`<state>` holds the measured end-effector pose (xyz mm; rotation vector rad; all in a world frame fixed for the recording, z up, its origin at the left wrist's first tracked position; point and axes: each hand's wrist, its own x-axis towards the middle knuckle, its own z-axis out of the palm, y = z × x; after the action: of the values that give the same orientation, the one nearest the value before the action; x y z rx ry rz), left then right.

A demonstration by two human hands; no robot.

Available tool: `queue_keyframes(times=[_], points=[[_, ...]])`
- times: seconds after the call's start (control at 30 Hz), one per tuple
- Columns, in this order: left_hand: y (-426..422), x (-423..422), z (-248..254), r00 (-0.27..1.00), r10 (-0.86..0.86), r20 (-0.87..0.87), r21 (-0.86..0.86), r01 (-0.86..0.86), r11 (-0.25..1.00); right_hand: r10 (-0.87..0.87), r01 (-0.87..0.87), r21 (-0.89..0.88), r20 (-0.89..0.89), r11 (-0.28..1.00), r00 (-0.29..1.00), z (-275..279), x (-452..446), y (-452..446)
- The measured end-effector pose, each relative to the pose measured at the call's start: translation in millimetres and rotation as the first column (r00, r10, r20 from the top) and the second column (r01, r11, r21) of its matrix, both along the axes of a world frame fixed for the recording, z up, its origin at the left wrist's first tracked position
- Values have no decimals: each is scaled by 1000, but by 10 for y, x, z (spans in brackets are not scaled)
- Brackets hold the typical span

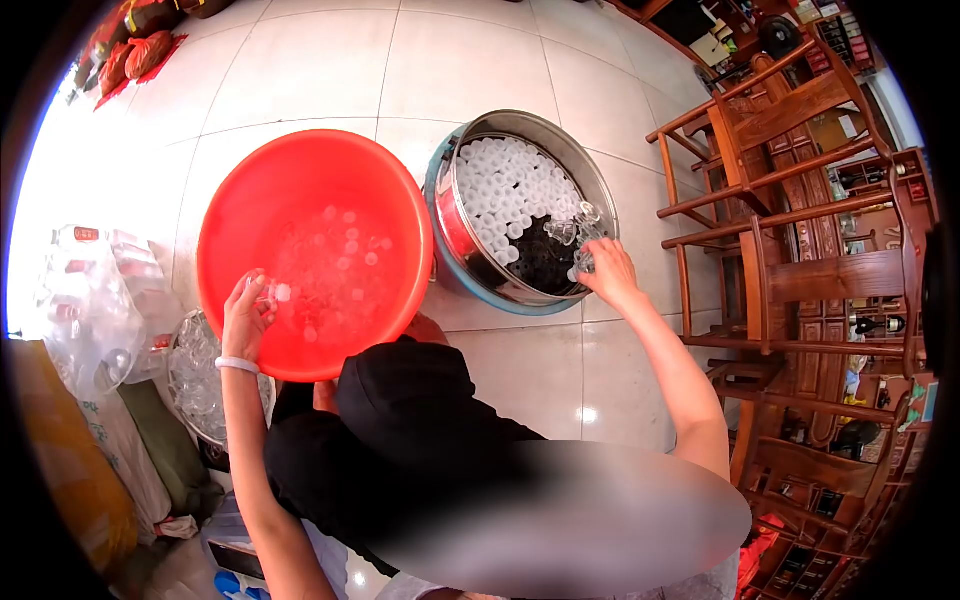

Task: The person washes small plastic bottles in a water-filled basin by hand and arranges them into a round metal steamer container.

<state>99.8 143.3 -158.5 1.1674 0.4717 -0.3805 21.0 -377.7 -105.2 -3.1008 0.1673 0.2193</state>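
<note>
My left hand (pixel 250 312) is closed around a small clear piece with a whitish end (pixel 282 293), over the near left side of a large red basin (pixel 225 215). Whitish translucent round pieces (pixel 345 262) lie scattered inside the basin. To the right, my right hand (pixel 608 268) reaches over the rim of a round metal pan (pixel 462 225), its fingers closed on a clear glass piece (pixel 582 262). Other clear glass pieces (pixel 562 231) lie close by in the pan. Many white translucent round pieces (pixel 505 178) cover much of its dark, perforated-looking bottom (pixel 540 262).
A blue basin (pixel 450 272) sits beneath the metal pan. Wooden chairs (pixel 790 195) line the right side. At left are clear plastic bags (pixel 95 320) and a round tray (pixel 190 415) of clear pieces. Red bags (pixel 150 52) lie at the far left on the tiled floor (pixel 450 60).
</note>
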Motion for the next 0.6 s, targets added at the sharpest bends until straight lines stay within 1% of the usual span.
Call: queue_keyframes(times=[0.33, 0.4, 0.6], points=[[10, -1, -8, 1000, 6, -2, -9, -6, 1000, -67, 67, -3, -130, 998, 989, 79, 56, 51], [15, 0, -12, 1000, 4, 2, -10, -4, 1000, -89, 87, -22, -183, 996, 979, 102, 66, 73], [4, 1, 3, 1000, 6, 1, -6, -6, 1000, -137, 129, -53, -219, 990, 966, 112, 92, 91]])
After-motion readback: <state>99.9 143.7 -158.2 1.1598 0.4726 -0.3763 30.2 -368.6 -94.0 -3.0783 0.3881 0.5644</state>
